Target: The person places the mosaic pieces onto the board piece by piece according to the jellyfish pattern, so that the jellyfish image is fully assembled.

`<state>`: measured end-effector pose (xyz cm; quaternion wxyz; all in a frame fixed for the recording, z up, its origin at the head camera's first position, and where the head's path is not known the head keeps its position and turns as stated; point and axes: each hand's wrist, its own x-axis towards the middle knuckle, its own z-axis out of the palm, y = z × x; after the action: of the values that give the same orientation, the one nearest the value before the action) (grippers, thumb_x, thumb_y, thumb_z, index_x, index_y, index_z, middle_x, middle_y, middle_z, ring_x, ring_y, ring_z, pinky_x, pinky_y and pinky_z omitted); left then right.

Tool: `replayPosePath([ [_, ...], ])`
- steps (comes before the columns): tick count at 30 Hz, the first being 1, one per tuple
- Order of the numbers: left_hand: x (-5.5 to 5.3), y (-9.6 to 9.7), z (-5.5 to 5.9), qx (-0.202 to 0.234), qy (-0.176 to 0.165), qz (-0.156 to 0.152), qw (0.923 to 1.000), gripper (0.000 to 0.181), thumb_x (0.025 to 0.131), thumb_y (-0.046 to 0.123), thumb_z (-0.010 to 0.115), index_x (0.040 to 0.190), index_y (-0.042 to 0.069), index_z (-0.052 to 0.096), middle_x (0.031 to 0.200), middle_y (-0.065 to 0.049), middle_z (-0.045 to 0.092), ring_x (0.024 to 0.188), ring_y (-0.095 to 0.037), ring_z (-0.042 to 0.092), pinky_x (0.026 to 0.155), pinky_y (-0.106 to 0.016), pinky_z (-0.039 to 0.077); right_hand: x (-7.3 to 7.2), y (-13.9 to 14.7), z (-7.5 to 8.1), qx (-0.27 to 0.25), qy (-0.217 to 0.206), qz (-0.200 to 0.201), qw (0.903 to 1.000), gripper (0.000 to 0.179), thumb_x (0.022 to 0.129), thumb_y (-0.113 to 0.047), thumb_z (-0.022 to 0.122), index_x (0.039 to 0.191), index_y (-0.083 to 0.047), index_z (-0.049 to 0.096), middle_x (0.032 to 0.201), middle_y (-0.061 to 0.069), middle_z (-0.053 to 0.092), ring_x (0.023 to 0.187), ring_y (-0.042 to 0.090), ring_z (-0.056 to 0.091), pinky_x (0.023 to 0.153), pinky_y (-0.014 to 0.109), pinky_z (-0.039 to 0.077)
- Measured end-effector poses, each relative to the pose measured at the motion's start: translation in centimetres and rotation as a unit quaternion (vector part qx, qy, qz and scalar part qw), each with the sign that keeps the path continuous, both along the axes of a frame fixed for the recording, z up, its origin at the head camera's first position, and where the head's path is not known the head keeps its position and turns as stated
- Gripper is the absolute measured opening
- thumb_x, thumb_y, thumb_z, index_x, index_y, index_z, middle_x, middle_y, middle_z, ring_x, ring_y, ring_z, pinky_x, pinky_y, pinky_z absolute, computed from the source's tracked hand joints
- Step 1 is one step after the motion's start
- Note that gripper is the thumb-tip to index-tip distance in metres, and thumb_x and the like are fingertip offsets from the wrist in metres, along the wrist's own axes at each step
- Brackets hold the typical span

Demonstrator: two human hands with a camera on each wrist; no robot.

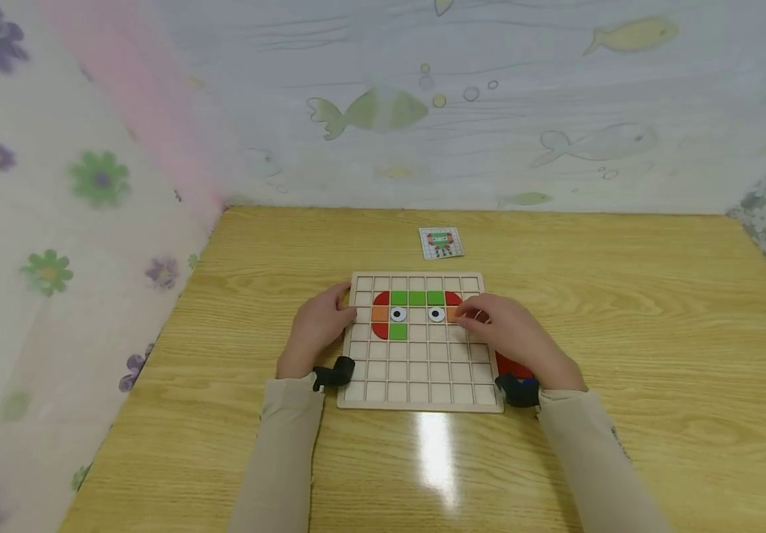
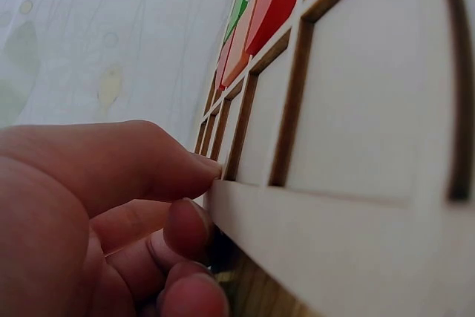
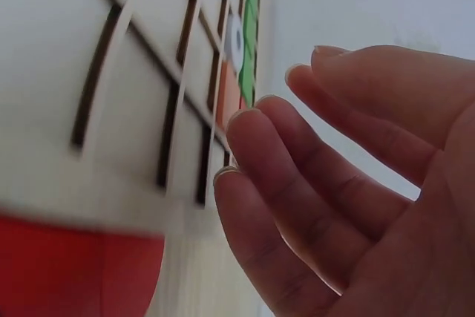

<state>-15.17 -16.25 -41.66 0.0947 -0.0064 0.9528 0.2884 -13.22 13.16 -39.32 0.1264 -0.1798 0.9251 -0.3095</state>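
A wooden grid board (image 1: 419, 372) lies on the table, with colored tiles in its upper cells. Along the top run green square tiles (image 1: 417, 297) between red rounded corner tiles (image 1: 381, 298). Below are two eye tiles (image 1: 398, 314) and orange square tiles (image 1: 380, 314); another red corner and a green square sit at lower left. My left hand (image 1: 319, 323) pinches the board's left edge between thumb and fingers. Over the right side, my right hand (image 1: 509, 326) has its fingertips beside the right orange tile (image 3: 229, 98). Its fingers are loosely bent, with nothing visible between them.
A small picture card (image 1: 441, 243) with a patterned figure lies behind the board. Red pieces (image 1: 513, 366) lie at the board's right edge, partly covered by my right wrist and its camera (image 1: 518, 390). A painted wall (image 1: 383, 163) rises behind the wooden table (image 1: 676, 333).
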Motion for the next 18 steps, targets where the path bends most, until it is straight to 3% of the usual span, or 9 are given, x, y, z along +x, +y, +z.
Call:
replayPosePath([
  [18,-0.1,-0.1,-0.3,0.005,0.004,0.001,1.0,0.052,0.081,0.024,0.051,0.131,0.015,0.045,0.071,0.003,0.053,0.061,-0.016,0.047,0.059,-0.028,0.035,-0.1,5.9,0.1,0.042,-0.038,-0.017,0.9983,0.028,0.088,-0.031,0.054,0.109,-0.013,0.061,0.095,0.003,0.059,0.085,0.019,0.052,0.076,0.037,0.042],
])
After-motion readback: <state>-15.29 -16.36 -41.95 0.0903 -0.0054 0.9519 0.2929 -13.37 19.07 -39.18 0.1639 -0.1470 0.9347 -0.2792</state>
